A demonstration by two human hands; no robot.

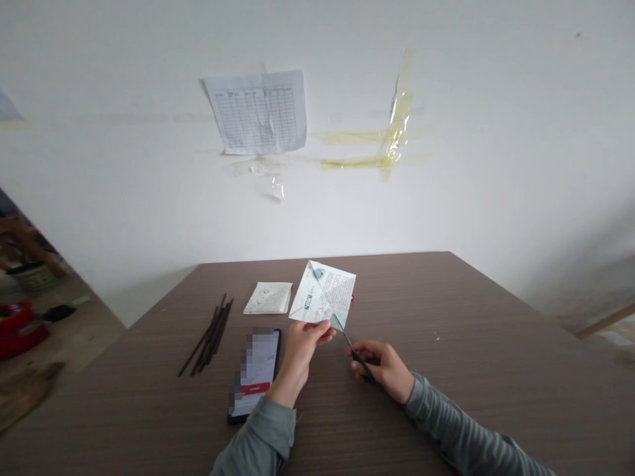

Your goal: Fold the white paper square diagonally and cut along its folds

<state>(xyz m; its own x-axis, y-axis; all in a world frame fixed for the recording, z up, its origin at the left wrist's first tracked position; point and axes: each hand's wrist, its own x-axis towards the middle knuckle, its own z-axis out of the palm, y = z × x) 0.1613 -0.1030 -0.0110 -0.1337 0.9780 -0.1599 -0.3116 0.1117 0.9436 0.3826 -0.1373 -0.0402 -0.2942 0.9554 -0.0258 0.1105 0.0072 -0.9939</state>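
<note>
The left hand's fingers point(317, 328) pinch the lower edge of a folded printed paper leaflet point(322, 294), held just above a brown wood-grain worktop point(446, 317). The right hand's fingers point(364, 350) clench a slim dark-handled tool point(362, 362), its metal tip point(341, 327) meeting the leaflet's lower corner. Whether the tool is scissors or a knife is hard to tell. The leaflet forms a rough diamond, with no cut visible. Farther left on the worktop lie a small white packet point(268, 297), a bundle of dark sticks point(208, 337) and a phone point(258, 377), its screen blurred.
</note>
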